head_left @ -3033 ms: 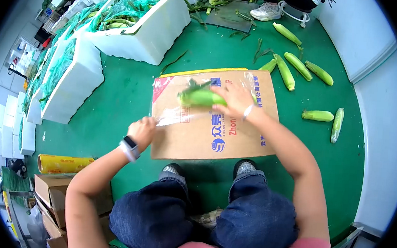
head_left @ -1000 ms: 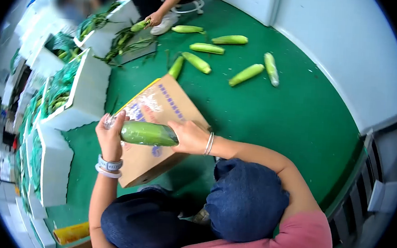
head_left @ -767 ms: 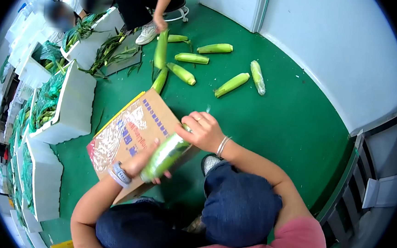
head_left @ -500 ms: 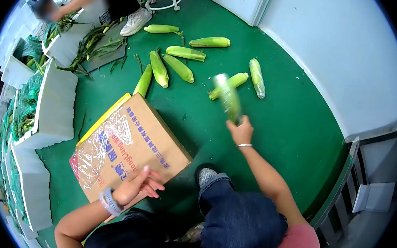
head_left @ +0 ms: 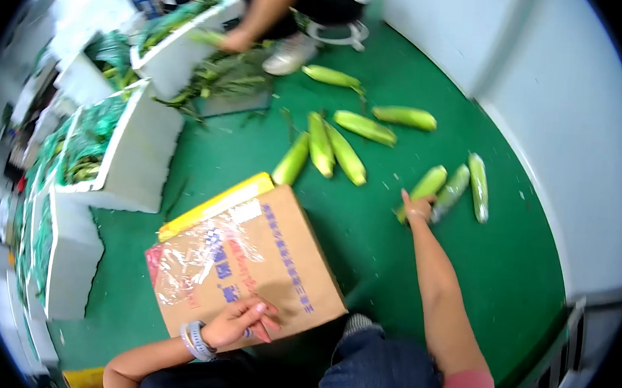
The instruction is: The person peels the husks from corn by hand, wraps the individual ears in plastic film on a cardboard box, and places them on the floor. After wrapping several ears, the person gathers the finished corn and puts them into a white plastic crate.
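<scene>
My right hand (head_left: 417, 208) reaches down to the floor, its fingers around the lower part of a green-husked ear of corn (head_left: 429, 181). Just right of it lies an ear in clear plastic film (head_left: 453, 189), and beyond that another wrapped ear (head_left: 478, 188). My left hand (head_left: 244, 323) hovers over the near edge of a cardboard box (head_left: 294, 254) topped with clear film. Its fingers are loosely bent and apart, with nothing in them. Several more ears in husk, such as one ear of corn (head_left: 345, 155), lie farther out on the floor.
White foam boxes (head_left: 137, 149) with green bags and corn stand along the left. A co-worker's hand (head_left: 239, 40) holds a green ear above a husk pile (head_left: 225, 80). A white wall (head_left: 541, 102) runs along the right, with a dark rack (head_left: 566, 356) below it.
My right hand has set the wrapped ear down beside the other wrapped one and moved onto the unwrapped ear. The view has shifted left. My left hand stays over the box.
</scene>
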`<state>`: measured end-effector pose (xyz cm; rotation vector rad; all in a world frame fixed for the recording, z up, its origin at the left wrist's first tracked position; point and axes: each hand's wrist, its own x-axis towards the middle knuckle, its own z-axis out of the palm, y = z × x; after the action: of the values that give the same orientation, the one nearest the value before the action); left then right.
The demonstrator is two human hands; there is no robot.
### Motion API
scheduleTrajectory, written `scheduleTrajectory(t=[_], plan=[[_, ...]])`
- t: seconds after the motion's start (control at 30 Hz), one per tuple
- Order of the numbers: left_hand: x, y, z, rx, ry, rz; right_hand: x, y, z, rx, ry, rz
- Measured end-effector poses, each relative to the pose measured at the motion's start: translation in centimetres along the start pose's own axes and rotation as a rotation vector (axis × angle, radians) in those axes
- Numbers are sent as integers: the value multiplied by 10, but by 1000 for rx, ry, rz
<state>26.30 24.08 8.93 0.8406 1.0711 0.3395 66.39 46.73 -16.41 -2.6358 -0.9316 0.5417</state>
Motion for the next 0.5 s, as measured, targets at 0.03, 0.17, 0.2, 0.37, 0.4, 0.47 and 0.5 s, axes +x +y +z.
scheduleTrajectory(t=[0.03, 0.17, 0.2, 0.37, 0.4, 0.47, 0.5], plan=[[-1, -3, -1, -37, 2, 7, 3, -1, 3, 5, -3, -20], [-16, 7, 2, 75, 39, 39, -10, -1, 27, 651, -12, 40], [-18, 4, -1, 72, 53, 63, -23, 1, 22, 815, -83, -21], [-27, -10, -4, -41, 115, 165, -228, -59, -117, 916, -415, -666], [-27, -8, 0, -90, 152, 253, -267, -70, -140, 918, -502, -809], [-24, -7, 4, -166, 259, 492, -328, -81, -165, 816, -644, -1086], [-28, -1, 11, -282, 312, 555, -353, -81, -167, 714, -645, -1267]])
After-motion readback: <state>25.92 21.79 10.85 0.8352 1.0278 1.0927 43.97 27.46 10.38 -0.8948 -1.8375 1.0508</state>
